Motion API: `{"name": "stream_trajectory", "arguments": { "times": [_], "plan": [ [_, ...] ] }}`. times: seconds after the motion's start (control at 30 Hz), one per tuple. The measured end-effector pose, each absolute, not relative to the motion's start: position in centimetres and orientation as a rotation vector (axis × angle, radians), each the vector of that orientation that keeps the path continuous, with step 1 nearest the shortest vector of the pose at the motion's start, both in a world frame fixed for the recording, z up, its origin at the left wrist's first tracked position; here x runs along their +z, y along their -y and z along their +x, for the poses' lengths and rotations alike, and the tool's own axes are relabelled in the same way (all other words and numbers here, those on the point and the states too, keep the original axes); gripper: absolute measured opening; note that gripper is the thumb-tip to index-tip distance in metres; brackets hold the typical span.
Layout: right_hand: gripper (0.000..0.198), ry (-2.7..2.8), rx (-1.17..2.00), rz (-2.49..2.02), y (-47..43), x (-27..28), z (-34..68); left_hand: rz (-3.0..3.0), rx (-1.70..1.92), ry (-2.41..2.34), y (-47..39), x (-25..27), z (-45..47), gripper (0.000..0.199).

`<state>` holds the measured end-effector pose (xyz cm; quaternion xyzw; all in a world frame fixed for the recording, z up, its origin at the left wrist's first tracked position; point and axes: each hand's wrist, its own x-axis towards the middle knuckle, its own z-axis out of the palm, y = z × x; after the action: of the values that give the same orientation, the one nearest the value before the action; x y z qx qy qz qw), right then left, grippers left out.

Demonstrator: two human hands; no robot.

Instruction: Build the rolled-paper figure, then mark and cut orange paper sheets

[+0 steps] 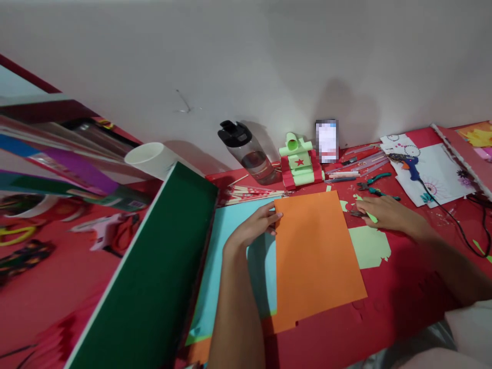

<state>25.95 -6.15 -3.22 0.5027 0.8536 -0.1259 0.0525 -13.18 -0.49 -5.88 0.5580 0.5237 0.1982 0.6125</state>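
Observation:
A large orange paper sheet [315,251] lies in front of me, overlapping light blue paper [226,236]. My left hand [255,225] grips its upper left edge, with the thumb on top and the other fingers at the side. To the right of the sheet, my right hand [378,211] is closed on a narrow bright green paper strip [372,218]. Small dark metal tips [358,213] show beside those fingers; their kind is unclear. Under and beside the orange sheet is a pale green paper piece [369,248] with a ragged edge.
A tall dark green board [154,256] stands at left. Behind are a water bottle [253,159], a green-and-red paper model [300,163] and a phone [326,141]. Pliers [378,190] and a blue glue gun [412,168] with its cord lie right. A white cup [148,159] stands behind the board.

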Motion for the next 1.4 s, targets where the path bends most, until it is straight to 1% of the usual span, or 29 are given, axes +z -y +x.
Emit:
{"name": "stream_trajectory", "arguments": {
  "times": [0.13, 0.3, 0.37, 0.47, 0.67, 0.77, 0.83, 0.9, 1.03, 1.2, 1.33, 1.4],
  "plan": [
    [0.024, -2.48, -0.231, 1.591, 5.5, -2.9, 27.6, 1.259, 0.545, -1.187, 0.3, -6.3, -12.0, 0.043],
    [0.033, -2.441, -0.079, 1.619, 5.6, -3.2, 29.6, 1.207, 0.669, -1.23, -0.2, -7.5, -9.7, 0.045],
    [0.026, -2.496, -0.069, 1.642, 5.7, -3.1, 29.8, 1.189, 0.725, -1.268, -0.5, -8.2, -9.0, 0.048],
    [0.012, -2.584, -0.144, 1.702, 5.5, -2.7, 29.0, 1.163, 0.79, -1.315, -0.9, -9.1, -8.5, 0.053],
    [0.012, -2.826, -0.268, 1.776, 4.7, -3.6, 25.0, 1.147, 0.821, -1.348, -1.3, -9.6, -9.1, 0.059],
    [0.008, -2.982, -0.458, 1.738, 5.0, -5.0, 23.4, 1.142, 0.821, -1.363, -1.4, -9.5, -9.5, 0.062],
    [0.005, -3.0, -0.553, 1.731, 5.2, -5.9, 23.0, 1.138, 0.82, -1.38, -1.4, -9.4, -9.6, 0.062],
    [0.002, -2.966, -0.553, 1.768, 5.2, -6.7, 23.1, 1.124, 0.816, -1.408, -1.5, -9.5, -9.6, 0.063],
    [0.011, -2.948, -0.497, 1.812, 4.6, -8.2, 24.2, 1.1, 0.798, -1.445, -1.6, -9.8, -9.5, 0.062],
    [0.028, -2.978, -0.588, 1.722, 4.4, -9.3, 25.2, 1.103, 0.798, -1.447, -1.6, -9.8, -9.5, 0.06],
    [0.049, -2.912, -0.342, 1.633, 4.5, -9.6, 25.7, 1.098, 0.801, -1.448, -1.6, -9.7, -9.5, 0.058],
    [0.055, -2.888, -0.217, 1.597, 4.4, -9.6, 26.1, 1.094, 0.806, -1.45, -1.6, -9.7, -9.5, 0.057]
  ]
}}
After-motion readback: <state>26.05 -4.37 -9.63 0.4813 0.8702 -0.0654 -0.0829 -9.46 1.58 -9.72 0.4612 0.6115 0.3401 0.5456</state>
